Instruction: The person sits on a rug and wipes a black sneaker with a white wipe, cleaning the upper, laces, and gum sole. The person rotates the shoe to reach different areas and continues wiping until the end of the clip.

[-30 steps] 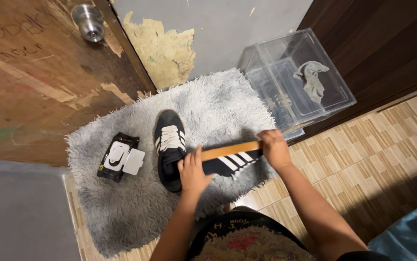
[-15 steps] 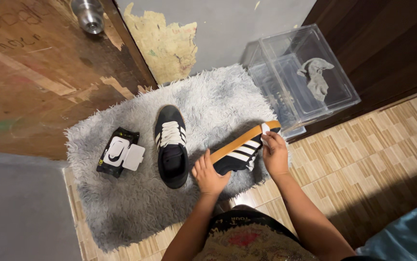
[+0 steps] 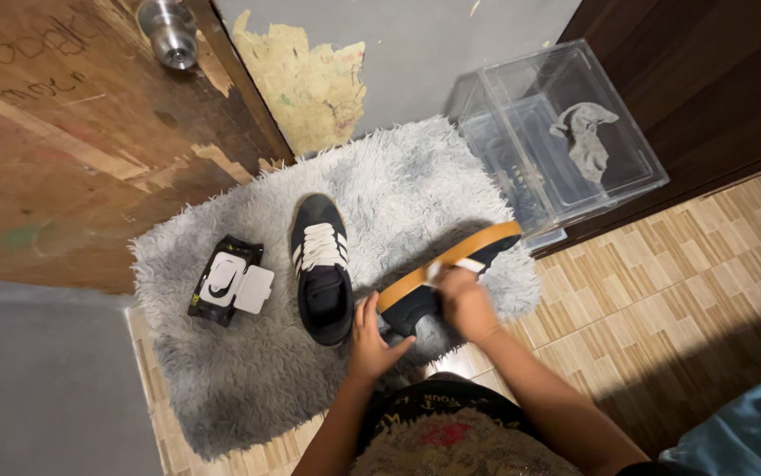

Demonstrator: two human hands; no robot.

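Grey shag rug (image 3: 248, 370) on parquet floor (image 3: 662, 300), by wooden door (image 3: 54, 150).

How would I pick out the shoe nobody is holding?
Find the shaggy grey rug by the wooden door. The shoe stands flat on it, white laces up, between a black wipes pack and the tilted shoe held in both hands.

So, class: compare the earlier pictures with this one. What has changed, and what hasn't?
The right hand slid with its white wipe from the toe end of the held shoe back towards the middle. The left hand still grips the heel. The other shoe, wipes pack and clear box stayed put.
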